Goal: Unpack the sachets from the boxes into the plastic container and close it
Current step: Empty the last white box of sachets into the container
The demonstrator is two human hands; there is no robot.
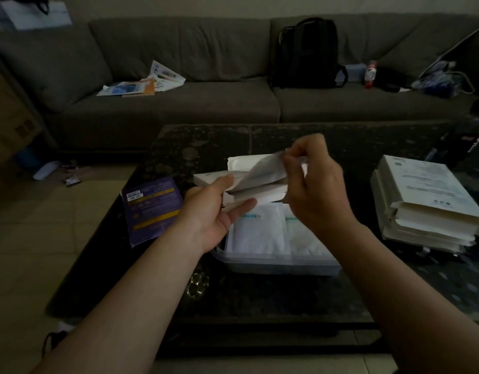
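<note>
**A white box held open over the filled container**

We hold a flat white box (249,184) in the air above the plastic container (281,261), which sits on the dark, mottled table (260,298) right in front of us. Our left hand (214,209) cradles the box from beneath, thumb pressed on its upper face and fingers spread loosely under it, so the grip is light and partly open. Our right hand (314,184) is closed in a pinch on the box's lifted flap (268,168), thumb and fingertips squeezing the pale card at its top edge. The box is plain white card, thin and oblong, its end gaping where the flap bends up.

Below it, the container is clear plastic with a low rim, and white sachets (260,230) lie flat inside, side by side, each with a small teal strip of print near its top. Just behind the box, a white lid (242,164) rests on the table. To our right a stack of white boxes (424,203) stands near the table's edge, well apart from the container. To our left a purple packet (149,209) lies flat on the table.
</note>
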